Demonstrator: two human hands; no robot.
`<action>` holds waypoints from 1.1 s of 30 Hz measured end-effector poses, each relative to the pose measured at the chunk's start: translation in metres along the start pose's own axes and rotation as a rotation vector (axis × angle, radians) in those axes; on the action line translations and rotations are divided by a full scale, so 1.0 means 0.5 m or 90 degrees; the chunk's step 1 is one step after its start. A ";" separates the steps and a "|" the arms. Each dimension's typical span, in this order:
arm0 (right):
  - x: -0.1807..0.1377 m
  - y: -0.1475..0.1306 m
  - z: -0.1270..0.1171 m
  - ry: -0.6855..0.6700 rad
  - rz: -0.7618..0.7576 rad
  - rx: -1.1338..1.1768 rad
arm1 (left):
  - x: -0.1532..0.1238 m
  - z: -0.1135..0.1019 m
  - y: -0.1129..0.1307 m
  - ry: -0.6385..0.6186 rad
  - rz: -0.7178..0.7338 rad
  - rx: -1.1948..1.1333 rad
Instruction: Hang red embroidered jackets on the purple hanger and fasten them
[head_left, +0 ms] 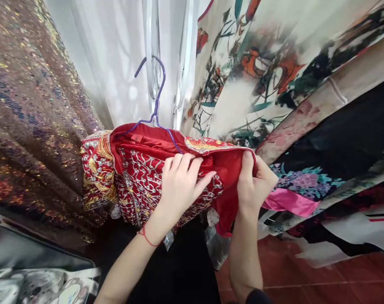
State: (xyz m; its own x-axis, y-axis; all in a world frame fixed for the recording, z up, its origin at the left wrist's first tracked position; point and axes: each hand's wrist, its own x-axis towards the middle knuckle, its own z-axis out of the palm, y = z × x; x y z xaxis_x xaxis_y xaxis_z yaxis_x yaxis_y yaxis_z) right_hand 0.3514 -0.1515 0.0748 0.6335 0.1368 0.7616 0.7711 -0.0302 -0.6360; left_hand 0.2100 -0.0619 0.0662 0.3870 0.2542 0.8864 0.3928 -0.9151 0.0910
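Note:
A red embroidered garment [128, 173] with silver and gold thread hangs on a purple hanger [157, 95] between other clothes. My left hand [179, 185] lies on its front, fingers curled into the red fabric near the neckline. A thin red cord circles that wrist. My right hand [253, 185] is closed on the garment's right shoulder edge, thumb on top. A small label marked S shows inside the collar.
A brown sequined fabric [33, 118] hangs at the left. White sheer curtain [116, 63] is behind. Floral printed robes [274, 71] and a black floral garment [334, 156] hang at the right. Red tile floor [306, 278] lies below, with crumpled clear plastic [217, 245].

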 end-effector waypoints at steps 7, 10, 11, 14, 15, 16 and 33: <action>0.023 -0.007 0.002 -0.036 0.007 0.038 | 0.050 -0.016 0.052 -0.215 -0.117 0.037; 0.025 -0.004 0.001 -0.041 0.010 0.038 | 0.040 -0.021 0.054 -0.167 -0.110 -0.050; 0.028 -0.004 0.001 -0.045 0.008 0.035 | 0.037 -0.017 0.050 -0.130 -0.094 -0.085; 0.043 -0.009 -0.001 -0.049 -0.011 0.021 | 0.033 0.015 0.030 0.017 -0.050 -0.162; 0.048 -0.011 -0.004 -0.043 -0.019 0.013 | 0.033 0.030 0.022 0.069 -0.042 -0.172; 0.052 -0.013 -0.007 -0.030 -0.028 0.005 | 0.033 0.047 0.014 0.117 -0.041 -0.176; -0.002 -0.023 -0.106 0.065 -0.155 -0.103 | 0.018 0.176 -0.049 0.312 0.039 -0.104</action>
State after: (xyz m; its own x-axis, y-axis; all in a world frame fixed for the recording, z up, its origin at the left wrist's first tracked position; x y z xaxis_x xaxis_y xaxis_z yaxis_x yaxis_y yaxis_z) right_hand 0.3454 -0.2037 0.0880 0.4262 0.0601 0.9026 0.8957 -0.1676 -0.4118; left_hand 0.2772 -0.0097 0.0318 -0.0458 0.0589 0.9972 0.2313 -0.9705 0.0679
